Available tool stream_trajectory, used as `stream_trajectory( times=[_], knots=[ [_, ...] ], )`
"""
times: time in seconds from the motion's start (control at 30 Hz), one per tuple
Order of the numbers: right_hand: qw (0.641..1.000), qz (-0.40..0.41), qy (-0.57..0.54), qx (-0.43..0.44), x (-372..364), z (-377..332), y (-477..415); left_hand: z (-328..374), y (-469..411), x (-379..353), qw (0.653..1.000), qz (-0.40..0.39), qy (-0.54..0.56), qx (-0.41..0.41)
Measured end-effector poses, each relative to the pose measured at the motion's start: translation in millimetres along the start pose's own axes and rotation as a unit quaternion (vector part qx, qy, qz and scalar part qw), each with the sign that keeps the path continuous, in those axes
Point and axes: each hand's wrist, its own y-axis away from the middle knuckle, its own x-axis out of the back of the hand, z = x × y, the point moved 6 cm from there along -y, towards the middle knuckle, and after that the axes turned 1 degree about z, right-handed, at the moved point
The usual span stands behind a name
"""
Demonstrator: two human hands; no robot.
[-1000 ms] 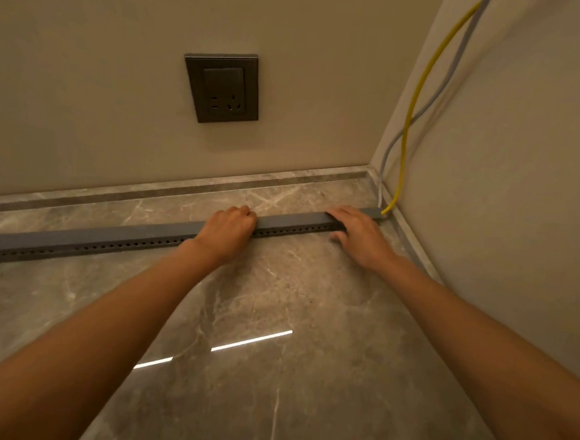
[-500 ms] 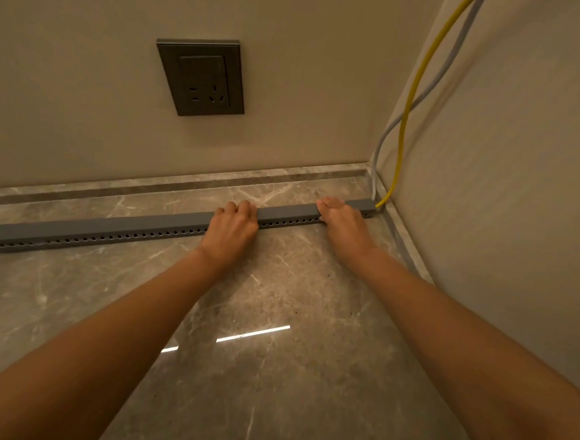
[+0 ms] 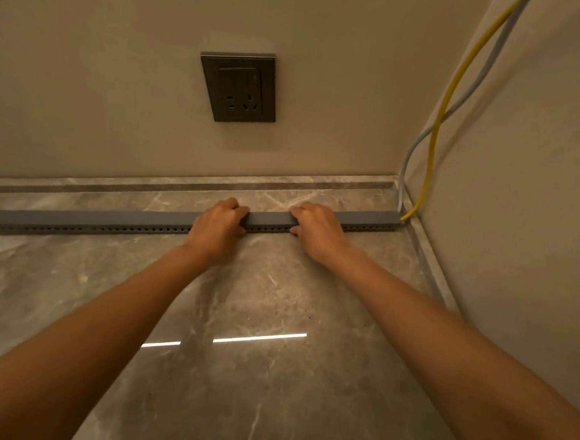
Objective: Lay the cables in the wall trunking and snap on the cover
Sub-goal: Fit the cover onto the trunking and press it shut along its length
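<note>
A long grey trunking (image 3: 110,219) lies on the marble floor (image 3: 271,373). It runs from the 9 o'clock edge of the view across to the corner at 3 o'clock, parallel to the back wall (image 3: 86,68) and a little apart from the stone skirting (image 3: 181,184). Its top face is plain, and its near side shows a row of small holes.

The person's 2 arms reach toward 12 o'clock. The left grip (image 3: 218,225) is clamped on the trunking, fingers curled over its top. The right grip (image 3: 317,227), just beside it toward 3 o'clock, also grasps the trunking, fingers draped over the top and thumb on the near side. A short bare stretch of trunking shows between them.

At 2 o'clock, a yellow cable (image 3: 433,154) and a grey cable (image 3: 404,173) hang down the corner along the side wall (image 3: 523,201). The yellow one meets the trunking's end; the grey one's lower end cannot be made out. A dark wall socket (image 3: 239,87) sits on the back wall at 12 o'clock of the hands.
</note>
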Motion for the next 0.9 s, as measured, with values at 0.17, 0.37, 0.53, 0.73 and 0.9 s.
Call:
stream_trajectory(
  times=[0.17, 0.37, 0.53, 0.73, 0.9],
  knots=[
    [1.0, 0.0, -0.013, -0.011, -7, -30, -8, -53, 15, 12, 0.998, -0.018, 0.006, 0.053],
    [0.999, -0.007, -0.038, -0.014, -19, -92, -26, -115, 35, 26, 0.998, -0.034, -0.003, 0.046],
    [0.997, -0.004, -0.063, -0.047, -30, -146, -41, -162, 45, 38, 0.998, -0.064, 0.009, 0.012],
    [0.991, 0.002, -0.077, -0.108, -29, -172, -43, -187, 46, 50, 0.99, -0.084, 0.109, -0.025],
    [0.992, 0.0, -0.058, -0.116, -30, -180, -38, -188, 42, 46, 0.985, -0.099, 0.13, -0.053]
  ],
)
